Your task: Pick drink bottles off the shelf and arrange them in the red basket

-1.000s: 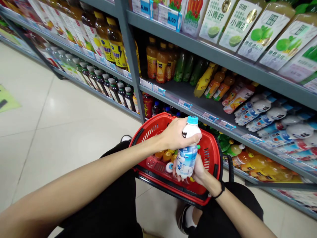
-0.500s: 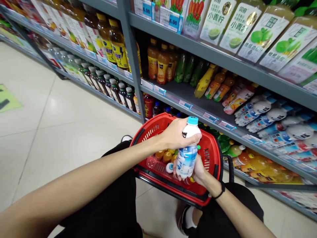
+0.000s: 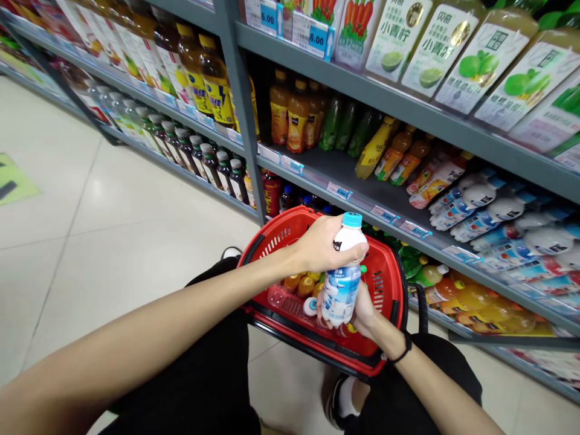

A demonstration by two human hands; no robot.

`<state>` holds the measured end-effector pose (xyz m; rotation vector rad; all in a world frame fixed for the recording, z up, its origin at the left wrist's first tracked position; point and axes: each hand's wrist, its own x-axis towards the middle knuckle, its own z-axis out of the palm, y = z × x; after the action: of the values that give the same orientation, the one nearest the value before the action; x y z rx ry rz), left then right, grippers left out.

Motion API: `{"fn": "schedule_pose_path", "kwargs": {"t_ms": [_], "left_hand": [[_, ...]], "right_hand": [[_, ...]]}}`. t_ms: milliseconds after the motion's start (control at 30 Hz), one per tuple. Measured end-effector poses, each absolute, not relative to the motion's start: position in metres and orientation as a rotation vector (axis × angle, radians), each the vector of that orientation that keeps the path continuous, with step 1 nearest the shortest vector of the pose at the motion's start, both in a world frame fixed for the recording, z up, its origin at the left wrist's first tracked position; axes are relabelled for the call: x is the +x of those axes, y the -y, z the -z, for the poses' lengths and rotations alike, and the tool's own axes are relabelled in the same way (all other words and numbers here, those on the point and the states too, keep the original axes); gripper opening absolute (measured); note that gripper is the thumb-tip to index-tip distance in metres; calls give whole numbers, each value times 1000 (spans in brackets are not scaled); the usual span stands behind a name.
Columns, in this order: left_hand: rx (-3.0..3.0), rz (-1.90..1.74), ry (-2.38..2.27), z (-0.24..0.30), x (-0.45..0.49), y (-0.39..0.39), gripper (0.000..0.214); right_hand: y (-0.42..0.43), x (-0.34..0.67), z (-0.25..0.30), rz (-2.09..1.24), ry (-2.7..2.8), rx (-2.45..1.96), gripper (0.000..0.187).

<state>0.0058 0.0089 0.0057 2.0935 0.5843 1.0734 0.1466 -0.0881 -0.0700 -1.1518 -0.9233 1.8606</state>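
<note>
A white and blue drink bottle [image 3: 341, 290] with a light blue cap is held upright, slightly tilted, over the red shopping basket [image 3: 390, 272]. My left hand [image 3: 322, 244] is closed round its upper part, the thumb across the front below the neck. Lower down, my right hand [image 3: 361, 307] grips the bottle from behind near its base, most of its fingers hidden by it. Inside the basket, orange-yellow bottles [image 3: 305, 286] lie beside another bottle's white and blue cap [image 3: 310, 306].
Grey shelves [image 3: 389, 90] packed with drinks rise ahead and to the right. More white and blue bottles [image 3: 489, 211] lie on the middle shelf. A shelf post [image 3: 240, 115] stands behind the basket. Pale floor tiles [image 3: 113, 205] spread to the left. The basket's black handle [image 3: 423, 308] hangs at its right.
</note>
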Motion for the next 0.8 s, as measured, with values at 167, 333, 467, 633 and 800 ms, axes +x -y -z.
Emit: {"fn": "schedule_pose_path", "kwargs": {"t_ms": [167, 333, 467, 633, 800], "left_hand": [[2095, -1063, -589, -5, 6, -9, 36], [2091, -1064, -595, -5, 6, -9, 35], [2090, -1064, -593, -5, 6, -9, 35], [2108, -1077, -586, -4, 6, -9, 36], [2109, -1082, -577, -4, 6, -10, 35]], "right_hand": [[88, 148, 70, -1846, 937, -1143, 65], [88, 148, 71, -1846, 935, -1131, 66], [88, 148, 72, -1836, 916, -1134, 65], [88, 148, 73, -1833, 924, -1135, 66], [89, 149, 74, -1831, 927, -1140, 66]]}}
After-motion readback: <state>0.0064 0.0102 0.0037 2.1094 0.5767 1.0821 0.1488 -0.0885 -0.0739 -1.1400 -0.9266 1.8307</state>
